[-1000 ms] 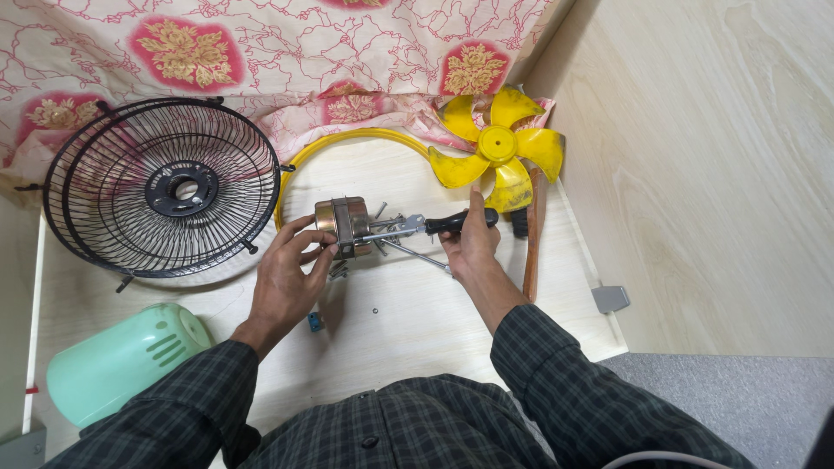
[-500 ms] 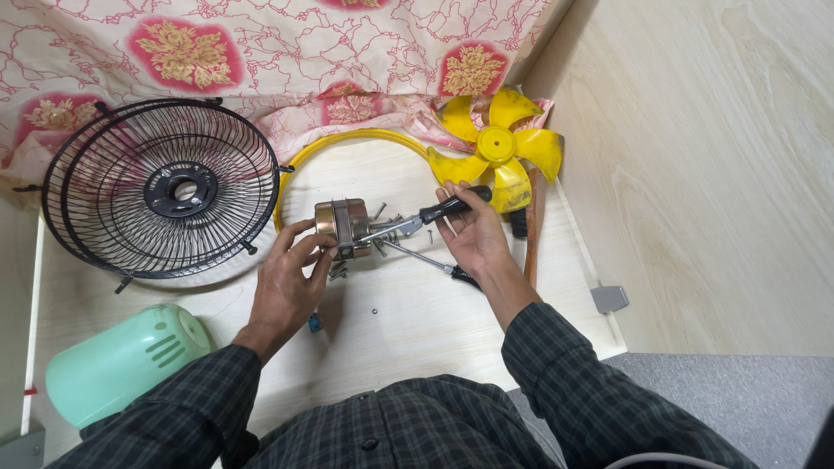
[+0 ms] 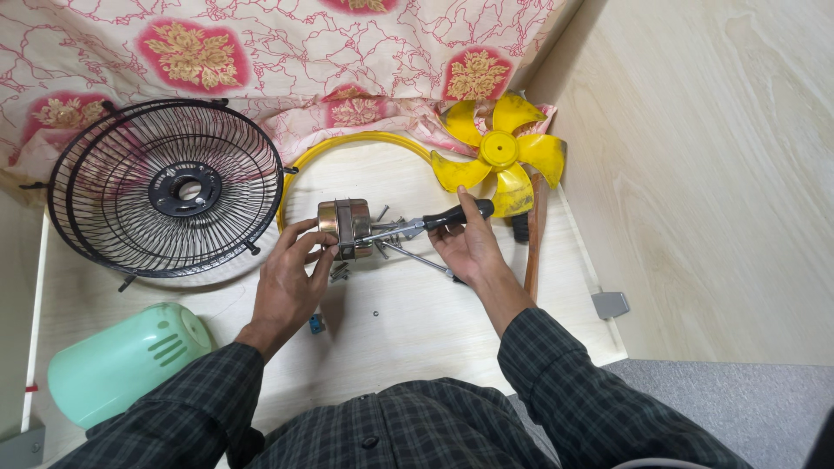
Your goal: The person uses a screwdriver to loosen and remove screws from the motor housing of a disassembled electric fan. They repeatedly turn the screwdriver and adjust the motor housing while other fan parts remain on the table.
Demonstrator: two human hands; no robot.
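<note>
Motor [image 3: 345,227], a small brass-coloured fan motor with a dark band round it, lies near the middle of the worktop [image 3: 417,321], its shaft end pointing toward the right edge. The left hand [image 3: 291,282] steadies it from the near side, fingers [image 3: 313,247] curled against its casing and closed on it. The right hand [image 3: 473,247] grips the black handle of a screwdriver [image 3: 434,221], fingers wrapped shut round it, the metal tip lying against the motor's shaft end among a few loose screws [image 3: 387,221]. A second thin tool [image 3: 417,258] lies on the worktop just under the right hand. Toward the far left corner rests a black wire fan guard [image 3: 165,187]; a yellow ring [image 3: 347,143] curves along the far edge behind the motor. A yellow fan blade [image 3: 497,156] sits at the far right corner, touching a patterned cloth [image 3: 261,52]. A pale green housing [image 3: 122,360] lies at the near left corner.
</note>
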